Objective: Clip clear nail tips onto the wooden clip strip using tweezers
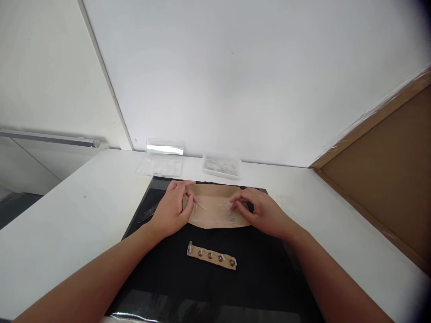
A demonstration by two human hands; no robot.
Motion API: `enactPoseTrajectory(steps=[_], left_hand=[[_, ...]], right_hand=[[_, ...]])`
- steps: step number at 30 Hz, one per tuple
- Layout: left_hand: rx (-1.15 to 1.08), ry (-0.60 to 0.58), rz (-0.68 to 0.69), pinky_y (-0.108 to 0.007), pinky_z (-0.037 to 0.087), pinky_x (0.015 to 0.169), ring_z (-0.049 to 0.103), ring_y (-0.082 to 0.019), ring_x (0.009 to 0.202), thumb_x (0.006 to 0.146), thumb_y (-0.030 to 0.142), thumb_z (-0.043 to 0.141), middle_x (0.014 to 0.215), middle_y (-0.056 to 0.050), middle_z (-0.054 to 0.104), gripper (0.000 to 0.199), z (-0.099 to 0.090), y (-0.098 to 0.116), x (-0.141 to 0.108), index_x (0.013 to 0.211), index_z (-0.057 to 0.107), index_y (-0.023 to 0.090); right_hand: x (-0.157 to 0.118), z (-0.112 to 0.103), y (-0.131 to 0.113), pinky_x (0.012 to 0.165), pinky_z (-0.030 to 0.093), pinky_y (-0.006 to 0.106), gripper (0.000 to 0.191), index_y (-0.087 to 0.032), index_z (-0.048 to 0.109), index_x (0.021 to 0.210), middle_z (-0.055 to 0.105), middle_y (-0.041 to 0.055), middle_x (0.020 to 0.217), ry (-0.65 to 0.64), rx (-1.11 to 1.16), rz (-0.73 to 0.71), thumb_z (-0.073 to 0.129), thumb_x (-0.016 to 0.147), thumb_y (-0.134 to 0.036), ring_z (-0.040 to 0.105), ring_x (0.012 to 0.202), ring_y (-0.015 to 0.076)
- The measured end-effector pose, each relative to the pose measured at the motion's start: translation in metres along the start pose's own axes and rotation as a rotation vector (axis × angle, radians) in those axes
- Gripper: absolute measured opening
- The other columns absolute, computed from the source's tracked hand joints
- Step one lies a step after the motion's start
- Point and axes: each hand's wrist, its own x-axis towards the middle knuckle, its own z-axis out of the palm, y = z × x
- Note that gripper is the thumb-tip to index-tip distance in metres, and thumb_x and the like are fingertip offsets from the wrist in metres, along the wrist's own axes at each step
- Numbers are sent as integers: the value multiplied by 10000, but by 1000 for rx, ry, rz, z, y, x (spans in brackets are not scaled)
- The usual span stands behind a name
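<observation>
A shallow tan tray lies across the black mat, with thin clear slivers scattered inside it. My left hand is at the tray's left end. Its index finger stretches along the far rim while the thumb and another finger come together over the tray; anything between them is too small to make out. Over the right end, my right hand has thumb and fingertips pinched close beside the slivers, and what they hold is unclear. Nearer to me rests a cardboard strip bearing several round, shiny brownish pieces with small whitish tabs.
Beneath everything is a black mat on a white table. Behind the tray stand an open clear plastic case and a translucent box of small pieces. A dark, thin tool lies left of my left hand. White walls enclose the back.
</observation>
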Motion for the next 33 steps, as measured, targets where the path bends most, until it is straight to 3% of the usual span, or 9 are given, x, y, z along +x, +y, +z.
enactPoseTrajectory(steps=[6,16,22,33], left_hand=[[2,-6,-1,-430,547,894,543,-290,1206,998,214,481,1007,-57,746,131,0,0,0,1097,566,229],[20,-3,9,-446,530,926,554,-288,1177,995,206,482,998,-51,745,90,0,0,0,1031,559,236],[22,2,7,-447,522,941,557,-284,1154,997,201,486,988,-43,747,162,-1,1,0,1137,564,226],[14,-1,9,-450,516,971,550,-282,1169,998,203,489,998,-47,747,129,-1,1,0,1094,572,225]], right_hand=[[0,-2,-1,853,534,407,164,-296,679,1033,774,7,976,18,8,-1,550,970,-218,673,960,238],[1,2,2,921,532,446,210,-307,712,1085,748,44,1065,30,-27,41,511,1024,-309,666,1021,254],[2,4,0,901,535,430,229,-317,718,1111,754,33,1109,-7,17,15,500,1042,-306,663,1055,252],[2,1,4,891,541,424,193,-309,722,1061,778,14,1052,43,24,37,533,1020,-318,681,1013,240]])
